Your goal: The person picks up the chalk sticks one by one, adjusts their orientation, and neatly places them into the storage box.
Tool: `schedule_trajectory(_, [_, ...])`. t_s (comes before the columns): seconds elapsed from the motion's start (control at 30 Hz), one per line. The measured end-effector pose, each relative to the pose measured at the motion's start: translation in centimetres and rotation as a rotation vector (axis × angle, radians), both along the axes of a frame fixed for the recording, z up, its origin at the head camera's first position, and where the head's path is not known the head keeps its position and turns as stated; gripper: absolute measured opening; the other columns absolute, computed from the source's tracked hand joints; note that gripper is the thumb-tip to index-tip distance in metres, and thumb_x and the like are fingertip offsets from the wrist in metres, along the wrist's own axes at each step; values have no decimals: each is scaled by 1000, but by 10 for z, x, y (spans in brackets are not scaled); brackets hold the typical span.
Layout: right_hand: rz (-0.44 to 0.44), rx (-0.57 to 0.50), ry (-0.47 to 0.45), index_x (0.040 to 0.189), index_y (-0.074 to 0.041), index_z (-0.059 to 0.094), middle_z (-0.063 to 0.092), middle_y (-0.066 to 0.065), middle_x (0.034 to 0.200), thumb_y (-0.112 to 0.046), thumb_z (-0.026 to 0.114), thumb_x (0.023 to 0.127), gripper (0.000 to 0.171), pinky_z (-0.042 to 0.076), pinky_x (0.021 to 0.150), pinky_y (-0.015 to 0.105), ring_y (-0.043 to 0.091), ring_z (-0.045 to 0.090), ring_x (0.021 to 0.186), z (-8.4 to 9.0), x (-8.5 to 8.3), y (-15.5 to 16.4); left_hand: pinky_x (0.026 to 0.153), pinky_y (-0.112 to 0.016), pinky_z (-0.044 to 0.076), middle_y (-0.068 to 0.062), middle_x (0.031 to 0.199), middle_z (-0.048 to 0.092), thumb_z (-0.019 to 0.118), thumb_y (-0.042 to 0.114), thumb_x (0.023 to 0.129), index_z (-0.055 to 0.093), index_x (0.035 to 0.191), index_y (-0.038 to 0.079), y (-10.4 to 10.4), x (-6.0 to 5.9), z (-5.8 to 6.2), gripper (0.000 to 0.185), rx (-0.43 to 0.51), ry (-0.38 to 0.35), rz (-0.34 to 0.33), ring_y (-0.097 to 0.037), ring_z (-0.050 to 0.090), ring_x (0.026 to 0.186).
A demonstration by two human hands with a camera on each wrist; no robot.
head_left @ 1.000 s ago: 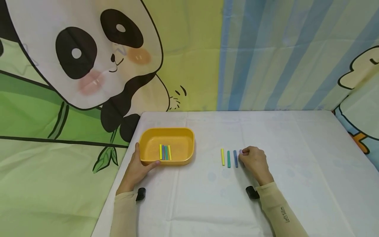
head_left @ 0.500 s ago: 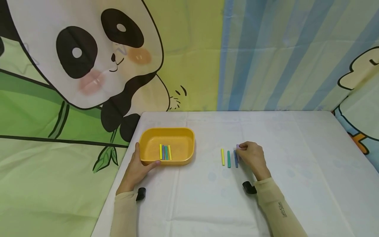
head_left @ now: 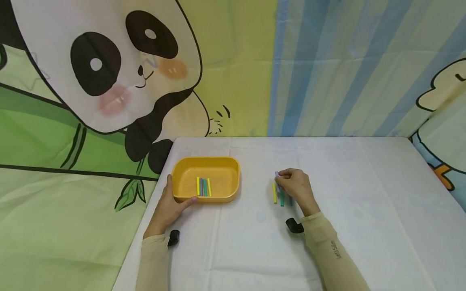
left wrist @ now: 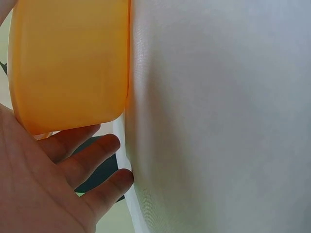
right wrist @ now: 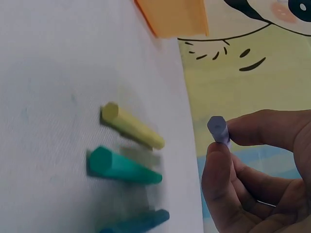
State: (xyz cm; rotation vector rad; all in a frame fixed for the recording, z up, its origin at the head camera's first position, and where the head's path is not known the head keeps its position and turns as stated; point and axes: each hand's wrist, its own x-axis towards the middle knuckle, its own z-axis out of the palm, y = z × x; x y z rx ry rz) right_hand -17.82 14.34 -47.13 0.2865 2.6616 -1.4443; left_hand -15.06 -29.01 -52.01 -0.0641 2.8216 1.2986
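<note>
I see the bench (head_left: 364, 194) running wide and bare to my right and toward the far edge, where it meets the printed backdrop (head_left: 233, 68); the near left corner is tighter, because the orange tray (head_left: 205, 178) sits close to the bench's left edge. Between the tray and the loose sticks there is an open strip of white cloth.

Counting: one tray, with four sticks (head_left: 203, 187) lying side by side inside it. On the cloth I count three more, a yellow stick (head_left: 274, 193), a green stick (head_left: 282, 200) and a blue stick (right wrist: 138, 224), parallel and just apart, the blue one mostly hidden under my hand in the head view. One further stick is in the air.

That purple stick (right wrist: 218, 129) is short, pale lilac, with a faceted end, pinched by the fingers (right wrist: 252, 128) and thumb of my right hand (head_left: 295, 188), lifted above the row on the cloth.

My left hand (head_left: 168, 206) rests against the tray's near left corner, thumb up the side, fingers straight under the rim.
</note>
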Motion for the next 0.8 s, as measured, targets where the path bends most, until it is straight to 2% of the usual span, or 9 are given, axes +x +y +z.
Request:
schedule_trajectory(0.57, [75,-68,48,117,-6,73,72,6,98,-22,71,91,31,59,67,32,18,71,74,17,-13,-49,119,-61,18,-17,168,7,82,66,73,-20,159,32,0,0,1,138,-6,0,0,-36,16,152])
schedule_trajectory(0.8, [85,-66,47,110,-7,74,73,5,94,-23,74,90,25,57,63,30,16,70,70,23,-18,-71,119,-61,17,-17,168,6,83,65,73,-21,159,31,0,0,1,139,2,-11,1,-36,15,152])
